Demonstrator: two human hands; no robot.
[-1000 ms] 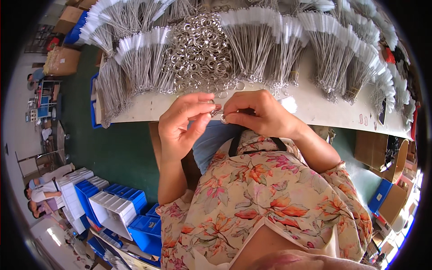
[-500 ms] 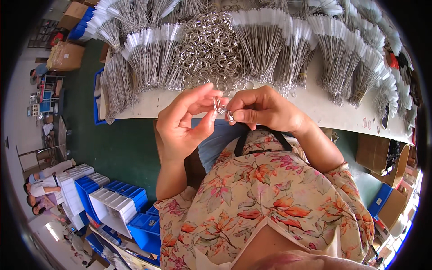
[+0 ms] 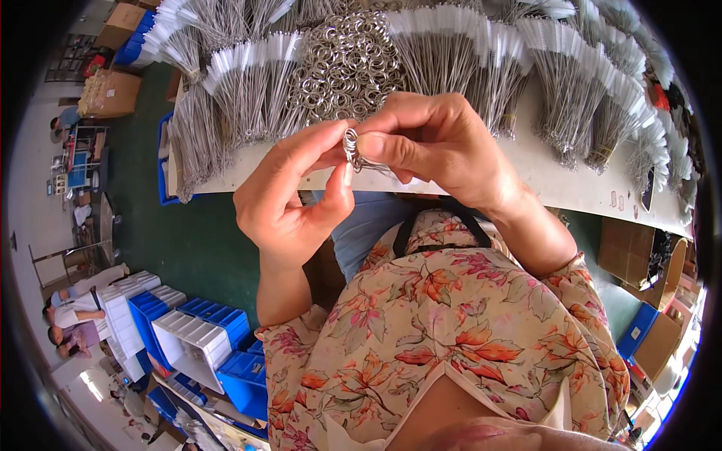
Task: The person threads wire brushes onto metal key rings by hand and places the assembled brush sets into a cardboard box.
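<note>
Between my two hands, just in front of the table's near edge, is a small shiny cluster of metal rings point(image 3: 350, 146). My left hand point(image 3: 289, 188) pinches it from the left between thumb and fingertips. From the other side my right hand point(image 3: 451, 150) closes thumb and index finger against the same cluster. Thin wire pieces show below the right thumb; whether they are brush handles I cannot tell, since the fingers cover them. Straight beyond the hands lies a heap of loose split rings point(image 3: 346, 68) on the table.
Bundles of wire-handled brushes point(image 3: 256, 90) with white bristles flank the heap, with more bundles point(image 3: 579, 98) to the right on the pale table point(image 3: 587, 188). Blue and white plastic bins point(image 3: 195, 338) stand at lower left. A cardboard box point(image 3: 628, 252) is below the table's right side.
Both hands have risen slightly, the right one moving over the heap's near edge. The metal rings have turned and now sit in a tighter cluster between the fingertips.
</note>
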